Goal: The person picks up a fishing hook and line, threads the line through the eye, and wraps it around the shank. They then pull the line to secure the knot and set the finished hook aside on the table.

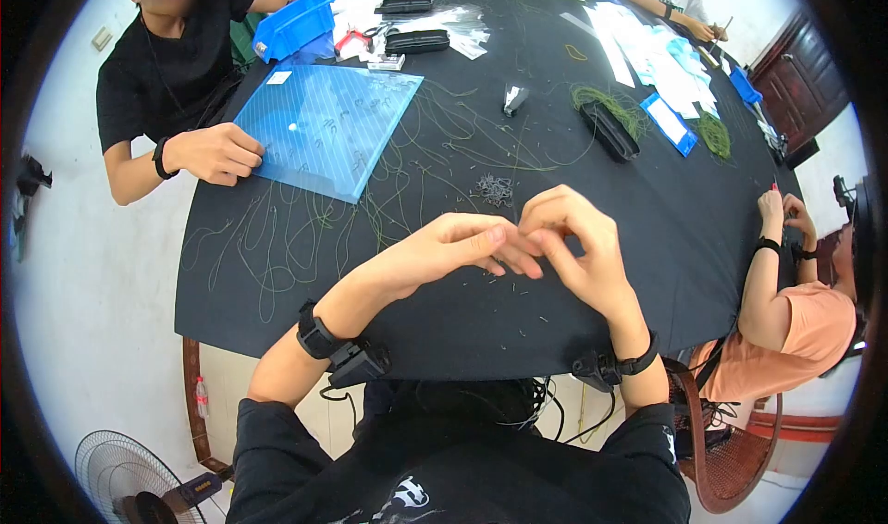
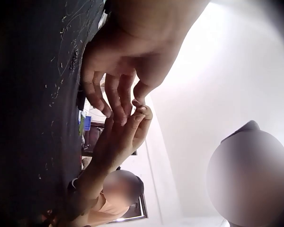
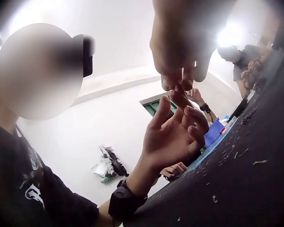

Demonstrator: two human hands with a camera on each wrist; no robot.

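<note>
Hands (image 1: 444, 249) (image 1: 588, 251) x2, touching, 1 pile (image 1: 494, 190) nr

A small handcraft workroom, it seems: several people sit around a large black-covered worktop (image 1: 444, 320) strewn with thin green line (image 1: 268, 246) and tiny dark metal pieces (image 1: 494, 189).

Bright head view, curved at its dark edges — wrist views dimmer, hands shadowed, white glare behind them.
</note>
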